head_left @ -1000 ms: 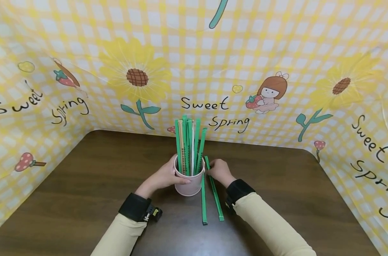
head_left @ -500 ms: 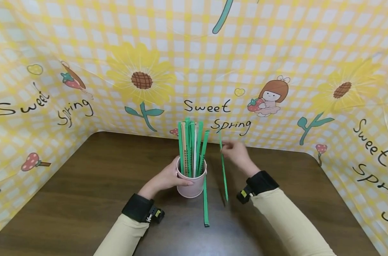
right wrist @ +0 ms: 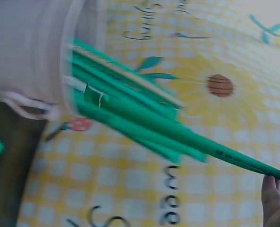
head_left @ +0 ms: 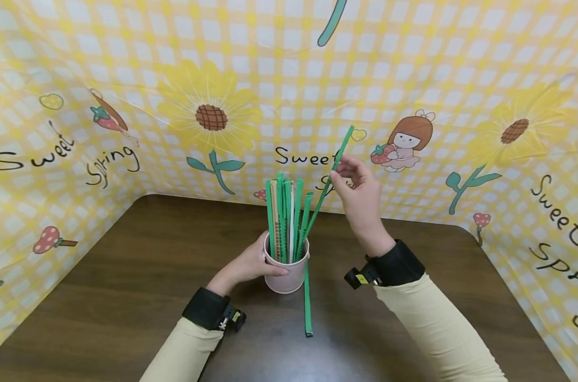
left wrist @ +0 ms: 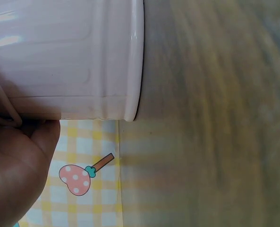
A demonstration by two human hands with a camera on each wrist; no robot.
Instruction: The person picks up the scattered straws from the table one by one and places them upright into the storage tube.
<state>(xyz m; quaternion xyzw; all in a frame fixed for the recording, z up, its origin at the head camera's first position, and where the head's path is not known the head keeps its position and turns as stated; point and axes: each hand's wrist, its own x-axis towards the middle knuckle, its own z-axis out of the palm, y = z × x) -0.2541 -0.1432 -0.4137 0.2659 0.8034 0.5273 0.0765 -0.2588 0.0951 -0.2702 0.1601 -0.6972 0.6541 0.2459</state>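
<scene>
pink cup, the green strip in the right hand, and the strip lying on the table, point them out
pink cup point(head_left: 285, 278), head view, front wall
held green strip point(head_left: 344, 144), head view, upper part above the fingers
strip on the table point(head_left: 308, 307), head view, mid-length

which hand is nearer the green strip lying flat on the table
Left. The left hand grips the pink cup right beside the flat green strip; the right hand is raised above, pinching another green strip.

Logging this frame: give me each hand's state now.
Left hand: holds the pink cup.
Right hand: pinches a green strip, its lower end in the cup.
</scene>
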